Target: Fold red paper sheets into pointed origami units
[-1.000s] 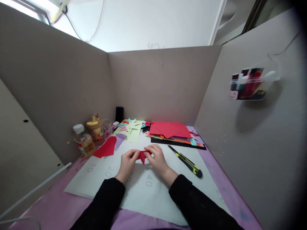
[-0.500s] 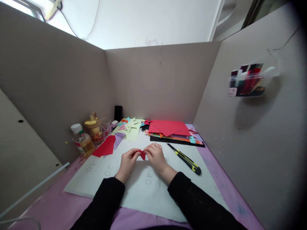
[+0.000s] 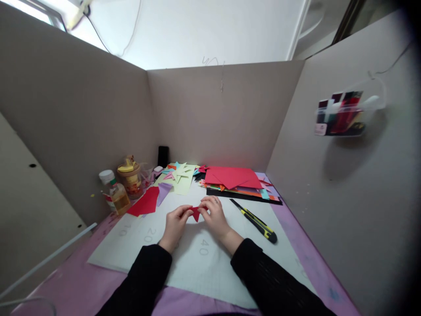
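A small folded piece of red paper (image 3: 196, 214) is pinched between my two hands, above the white sheet with printed numbers (image 3: 194, 272). My left hand (image 3: 176, 224) is closed on its left side, thumb against fingers. On the other side my right hand (image 3: 214, 217) grips it too, covering part of it. One pointed tip of the paper hangs down between the hands. To the right of my right hand lies a black and yellow utility knife (image 3: 255, 220). Beyond my left hand are a larger red paper piece (image 3: 144, 202) and a purple paper piece (image 3: 163, 193).
A stack of coloured paper topped with red sheets (image 3: 232, 176) lies at the back. Beside it are several paper stars (image 3: 180, 173). Along the left stand a bottle (image 3: 115, 195), a yellow-lidded cup (image 3: 130, 177) and a black phone-like object (image 3: 163, 156). Grey partitions (image 3: 213, 114) enclose the table.
Slightly more of the red paper shows between my hands, with its lower tip more visible. Both hands keep hold of it in nearly the same place. The view has shifted a little.
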A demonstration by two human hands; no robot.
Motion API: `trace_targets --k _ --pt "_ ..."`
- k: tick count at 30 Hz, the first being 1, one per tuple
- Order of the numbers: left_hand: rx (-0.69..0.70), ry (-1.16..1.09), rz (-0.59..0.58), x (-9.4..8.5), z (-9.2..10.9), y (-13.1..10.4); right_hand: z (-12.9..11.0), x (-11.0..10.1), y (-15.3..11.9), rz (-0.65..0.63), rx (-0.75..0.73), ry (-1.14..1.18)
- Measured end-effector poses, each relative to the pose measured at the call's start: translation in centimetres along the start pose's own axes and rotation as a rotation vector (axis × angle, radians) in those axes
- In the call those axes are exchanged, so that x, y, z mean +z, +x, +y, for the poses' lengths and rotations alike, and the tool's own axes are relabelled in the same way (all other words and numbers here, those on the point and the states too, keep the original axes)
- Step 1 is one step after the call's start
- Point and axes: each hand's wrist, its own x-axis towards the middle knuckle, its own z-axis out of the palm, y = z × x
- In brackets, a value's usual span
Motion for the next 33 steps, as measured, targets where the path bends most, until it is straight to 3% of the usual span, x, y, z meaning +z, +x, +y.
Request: trace_targets --k 6,14,22,33 --pt "0.037 0.047 0.005 -0.1 -0.3 0.0 -0.1 0.0 -0.1 -0.051 -0.038 -0.018" --pt "0.095 0.115 0.001 -0.1 -0.2 -0.3 -0.1 0.1 -0.5 0.016 -0.122 -0.148" --pt "0.145 0.151 -0.012 -0.2 0.3 -0.4 -0.3 0.3 -0.5 -0.061 -0.100 -0.246" --pt "0.175 0.145 -0.060 -0.4 0.6 -0.2 0.2 0.5 -0.2 -0.059 0.044 0.060"
